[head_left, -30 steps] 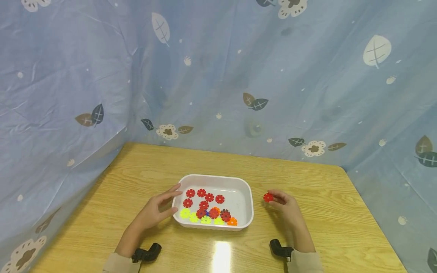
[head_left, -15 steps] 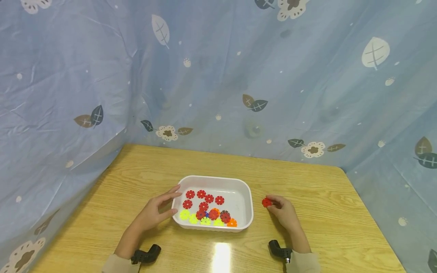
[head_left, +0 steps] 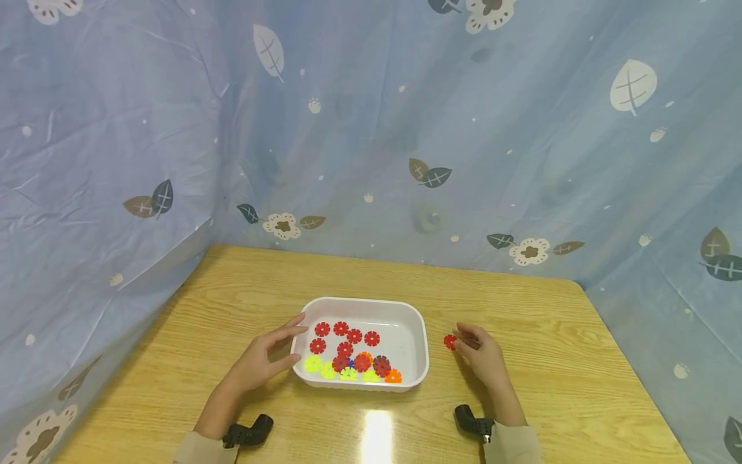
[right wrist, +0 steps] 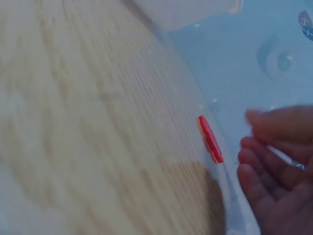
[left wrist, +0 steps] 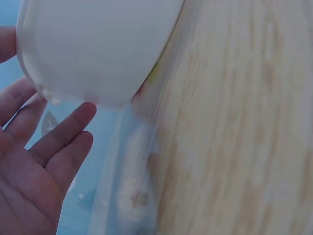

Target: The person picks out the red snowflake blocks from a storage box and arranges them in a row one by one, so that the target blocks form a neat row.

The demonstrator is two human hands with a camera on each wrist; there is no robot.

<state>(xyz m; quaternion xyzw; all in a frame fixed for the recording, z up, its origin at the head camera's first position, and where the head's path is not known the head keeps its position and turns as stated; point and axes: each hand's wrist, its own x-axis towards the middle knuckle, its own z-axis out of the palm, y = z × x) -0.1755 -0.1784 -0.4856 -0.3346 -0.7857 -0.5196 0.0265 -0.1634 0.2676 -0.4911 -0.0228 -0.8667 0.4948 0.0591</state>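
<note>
Just right of the white plastic tray (head_left: 408, 348), a red notched disc (head_left: 449, 342) lies flat on the table. My right hand (head_left: 484, 362) is beside it; in the right wrist view a gap separates the fingertips from the disc (right wrist: 210, 139). At the tray's left end is my left hand (head_left: 259, 362), thumb and fingers spread, fingertips at the rim. The left wrist view shows extended fingers by the tray's outer wall (left wrist: 98, 54). Inside the tray lie several red discs (head_left: 371, 338), several yellow-green discs (head_left: 313, 363), and orange, dark and blue ones partly overlapped.
The wooden table (head_left: 580, 386) extends on both sides of the tray. A blue patterned cloth (head_left: 371, 129) hangs behind and at the sides. Black wrist-worn devices (head_left: 249, 432) sit at both wrists. Light glares off the table's front (head_left: 377, 435).
A second ago my right hand held the red disc; now the disc lies on the table, slightly further left, and the fingers are off it. My left hand stays at the tray.
</note>
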